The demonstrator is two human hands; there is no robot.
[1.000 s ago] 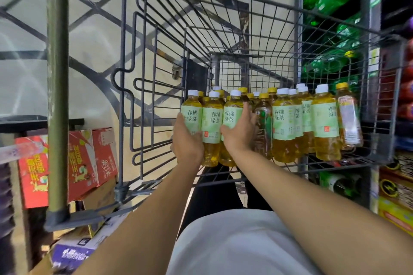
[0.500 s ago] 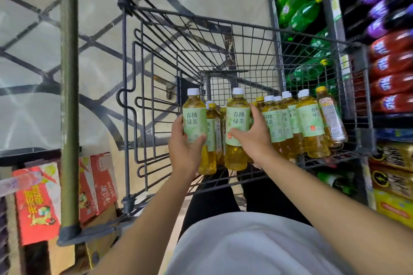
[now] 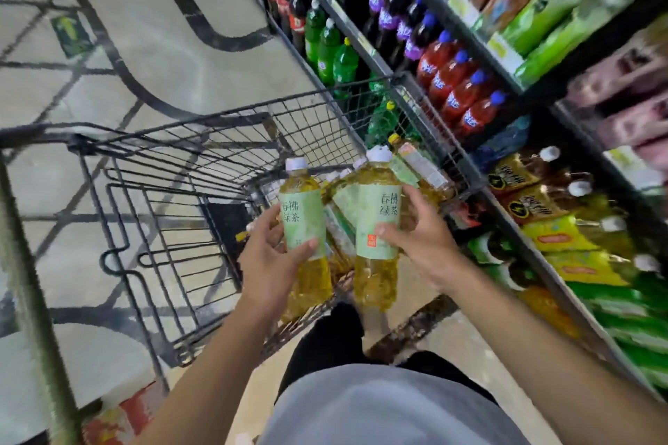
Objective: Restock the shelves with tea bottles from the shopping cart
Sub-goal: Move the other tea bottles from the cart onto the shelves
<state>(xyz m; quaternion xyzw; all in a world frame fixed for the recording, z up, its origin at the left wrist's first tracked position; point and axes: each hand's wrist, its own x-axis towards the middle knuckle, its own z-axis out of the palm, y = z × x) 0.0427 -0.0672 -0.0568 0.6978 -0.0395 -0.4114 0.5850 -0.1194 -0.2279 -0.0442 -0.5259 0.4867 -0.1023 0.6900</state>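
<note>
amber tea bottles, one per hand, held above cart [image 3: 202, 141]: left hand [image 3: 269, 256] grips left bottle [image 3: 303, 228], right hand [image 3: 419, 235] grips right bottle [image 3: 377, 224]. likely full, heavyish, slick plastic; best held mid-label.

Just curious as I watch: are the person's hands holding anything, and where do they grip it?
Yes. The left hand grips one tea bottle around its label; the right hand grips another tea bottle likewise.
</note>
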